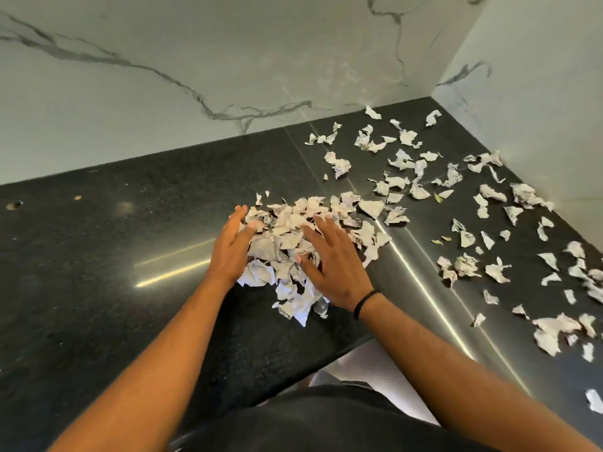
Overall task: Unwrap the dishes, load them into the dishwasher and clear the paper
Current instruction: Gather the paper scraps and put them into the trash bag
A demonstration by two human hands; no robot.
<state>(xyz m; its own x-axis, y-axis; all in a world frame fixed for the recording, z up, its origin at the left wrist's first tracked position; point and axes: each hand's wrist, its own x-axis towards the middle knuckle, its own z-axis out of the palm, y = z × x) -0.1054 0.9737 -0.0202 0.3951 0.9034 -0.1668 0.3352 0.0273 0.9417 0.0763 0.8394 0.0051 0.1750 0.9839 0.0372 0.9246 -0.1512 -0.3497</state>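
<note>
A heap of torn newspaper scraps [293,236] lies on the black granite counter [107,243] in the middle of the view. My left hand [230,247] stands on edge against the heap's left side, fingers straight. Flat on top of the heap's right part rests my right hand [332,262], fingers spread, a black band on its wrist. Neither hand grips any paper. No dishes and no dishwasher are in view.
Many loose paper scraps [456,203] are scattered over the counter's right half, up to the marble back wall [195,60] and the right side wall [538,109]. The counter's front edge [329,360] runs just before my body, with a white surface below.
</note>
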